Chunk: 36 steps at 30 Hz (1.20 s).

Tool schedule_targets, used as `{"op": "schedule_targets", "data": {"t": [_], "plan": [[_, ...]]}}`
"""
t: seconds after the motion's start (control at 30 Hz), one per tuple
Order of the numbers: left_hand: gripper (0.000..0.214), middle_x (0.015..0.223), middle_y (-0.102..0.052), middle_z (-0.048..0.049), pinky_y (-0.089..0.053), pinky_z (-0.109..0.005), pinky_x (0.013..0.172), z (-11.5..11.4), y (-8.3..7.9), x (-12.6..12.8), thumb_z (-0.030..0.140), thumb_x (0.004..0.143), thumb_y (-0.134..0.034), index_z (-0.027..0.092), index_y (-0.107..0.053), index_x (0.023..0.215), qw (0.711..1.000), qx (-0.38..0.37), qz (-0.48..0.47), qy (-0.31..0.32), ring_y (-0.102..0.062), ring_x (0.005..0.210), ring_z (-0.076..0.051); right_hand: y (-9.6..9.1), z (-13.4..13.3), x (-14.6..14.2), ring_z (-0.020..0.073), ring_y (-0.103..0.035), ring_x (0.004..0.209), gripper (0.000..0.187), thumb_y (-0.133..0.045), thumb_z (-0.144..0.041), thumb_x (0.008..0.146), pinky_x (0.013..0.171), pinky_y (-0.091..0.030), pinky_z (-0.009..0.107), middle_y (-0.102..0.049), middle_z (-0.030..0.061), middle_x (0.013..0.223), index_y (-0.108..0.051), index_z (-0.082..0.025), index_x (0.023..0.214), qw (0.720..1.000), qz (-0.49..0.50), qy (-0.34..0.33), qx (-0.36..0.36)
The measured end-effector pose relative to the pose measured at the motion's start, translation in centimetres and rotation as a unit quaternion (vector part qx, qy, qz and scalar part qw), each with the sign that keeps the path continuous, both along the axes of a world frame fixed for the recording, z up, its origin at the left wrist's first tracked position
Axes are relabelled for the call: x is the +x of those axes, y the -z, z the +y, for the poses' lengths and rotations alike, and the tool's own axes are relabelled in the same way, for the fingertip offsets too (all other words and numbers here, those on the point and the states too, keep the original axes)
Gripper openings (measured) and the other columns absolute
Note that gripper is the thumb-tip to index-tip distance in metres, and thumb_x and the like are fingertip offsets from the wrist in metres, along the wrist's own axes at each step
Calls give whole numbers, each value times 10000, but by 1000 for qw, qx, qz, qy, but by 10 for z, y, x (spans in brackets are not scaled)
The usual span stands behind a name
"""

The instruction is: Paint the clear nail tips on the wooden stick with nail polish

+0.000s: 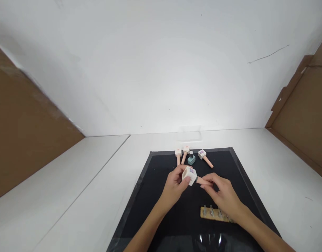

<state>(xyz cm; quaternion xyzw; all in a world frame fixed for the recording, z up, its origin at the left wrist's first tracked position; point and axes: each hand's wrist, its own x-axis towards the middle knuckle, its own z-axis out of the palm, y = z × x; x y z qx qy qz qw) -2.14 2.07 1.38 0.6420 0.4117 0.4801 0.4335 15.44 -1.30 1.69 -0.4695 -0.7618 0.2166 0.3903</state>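
Over the black mat, my left hand (175, 182) is closed around the white square body of a nail polish bottle (191, 171), which has a small purple picture on one side. My right hand (222, 190) pinches the bottle's long pink cap (202, 180) between thumb and fingers. A dark band shows where cap and body meet; whether the cap is loose there I cannot tell. Below my right hand lies a tan strip (210, 216) with several clear pieces standing on it, its right end partly hidden by the wrist.
Toward the mat's (161, 196) far edge lie more white bottles with pink caps, two side by side (178, 153) (186, 149) and one to the right (202, 154). Between them stands a teal polish bottle (191, 160). A clear tray (190, 135) sits behind, by the white wall. Cardboard panels flank both sides.
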Motion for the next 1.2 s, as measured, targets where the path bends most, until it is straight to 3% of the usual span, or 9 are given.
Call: {"op": "schedule_targets", "data": {"t": [0.1, 0.17, 0.3, 0.47, 0.73, 0.87, 1.0, 1.1, 1.2], "plan": [[339, 597, -534, 19, -376, -219, 500, 0, -1, 2, 494, 671, -595, 172, -513, 734, 1000, -15, -14, -13, -437, 518, -106, 7, 0, -1, 151, -551, 542, 163, -425, -197, 898, 517, -442, 245, -596, 28, 644, -545, -185, 789, 997, 1, -8, 81], [343, 582, -515, 31, -360, -213, 484, 0, -2, 2, 495, 649, -611, 181, -486, 705, 1000, -14, -8, -10, -419, 503, -99, 7, 1, 0, 170, -580, 611, 174, -413, -181, 897, 586, -462, 271, -617, 59, 704, -551, -176, 790, 996, 8, -31, 84], [381, 579, -500, 32, -357, -221, 486, -1, -4, 0, 541, 634, -605, 187, -474, 683, 1000, -6, 3, 10, -423, 502, -104, 0, 2, 2, 155, -537, 577, 136, -512, -213, 839, 541, -415, 255, -578, 15, 650, -529, -186, 708, 993, 52, -58, -93], [431, 553, -473, 42, -337, -210, 465, -6, -4, 0, 600, 631, -594, 195, -450, 675, 998, 28, 11, 46, -397, 480, -93, -4, 2, -3, 134, -528, 610, 187, -605, -222, 766, 593, -407, 250, -566, -28, 644, -459, -196, 652, 942, 170, -108, -269], [487, 589, -407, 39, -275, -199, 428, -11, -10, 2, 618, 646, -626, 157, -640, 803, 988, 136, 24, 71, -356, 472, -80, 4, 0, -13, 90, -439, 541, 349, -683, -378, 742, 546, -371, 225, -478, -71, 576, -408, -197, 622, 917, 236, -125, -296], [478, 629, -396, 31, -296, -194, 443, -12, -14, 2, 595, 678, -626, 155, -680, 856, 988, 117, -2, 99, -376, 497, -83, 3, -1, -13, 85, -435, 534, 407, -745, -407, 669, 530, -361, 223, -469, -77, 564, -404, -195, 600, 909, 266, -108, -303], [461, 666, -423, 21, -329, -197, 462, -13, -19, 0, 573, 690, -631, 154, -673, 878, 991, 72, -28, 108, -418, 522, -91, -1, -2, -12, 109, -543, 581, 429, -802, -393, 590, 579, -413, 249, -557, -57, 596, -422, -194, 610, 868, 327, -122, -353], [484, 673, -438, 14, -360, -210, 484, -13, -19, -2, 599, 689, -611, 147, -672, 851, 993, 54, -28, 104, -440, 537, -101, -4, -2, -9, 145, -621, 674, 356, -741, -415, 668, 606, -443, 272, -637, 1, 711, -471, -184, 676, 844, 333, -169, -386], [517, 670, -443, 10, -374, -222, 500, -11, -18, -3, 629, 686, -585, 143, -675, 839, 994, 44, -19, 96, -450, 548, -112, -8, -3, -6, 140, -628, 693, 246, -644, -386, 773, 588, -438, 262, -652, 32, 787, -539, -163, 765, 859, 301, -196, -365]]}}
